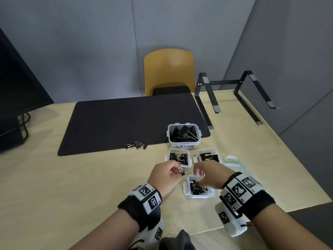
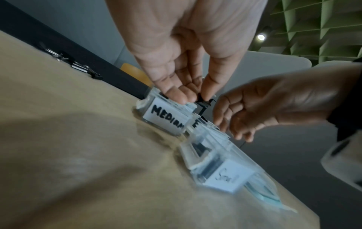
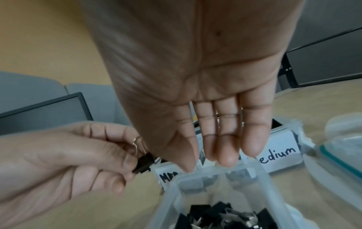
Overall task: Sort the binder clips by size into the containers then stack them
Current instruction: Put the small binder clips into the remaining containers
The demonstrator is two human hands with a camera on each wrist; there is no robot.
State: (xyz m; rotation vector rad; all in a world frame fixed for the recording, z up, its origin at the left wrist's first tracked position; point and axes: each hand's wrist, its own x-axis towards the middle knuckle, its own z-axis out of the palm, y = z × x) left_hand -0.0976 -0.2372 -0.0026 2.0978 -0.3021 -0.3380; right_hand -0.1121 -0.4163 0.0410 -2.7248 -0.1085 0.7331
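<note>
My left hand (image 1: 176, 171) pinches a small black binder clip (image 1: 181, 171) by its wire handle, just left of the nearest clear container (image 1: 186, 189), which holds small clips and is labelled small (image 2: 227, 176). My right hand (image 1: 200, 175) hovers over that container's far rim with straight fingers (image 3: 225, 148) and holds nothing. In the right wrist view the clip (image 3: 144, 161) hangs beside the thumb. Two medium containers (image 1: 169, 156) (image 1: 198, 154) and the LARGE container (image 1: 183, 146) stand behind, each holding clips. A loose pile of small clips (image 1: 136, 145) lies on the black mat's front edge.
The black mat (image 1: 117, 123) covers the table's middle. Clear lids (image 1: 234, 164) lie right of the containers. A black laptop stand (image 1: 234, 98) is at the back right, a monitor (image 1: 18, 91) at the far left, and a yellow chair (image 1: 168, 69) behind the table.
</note>
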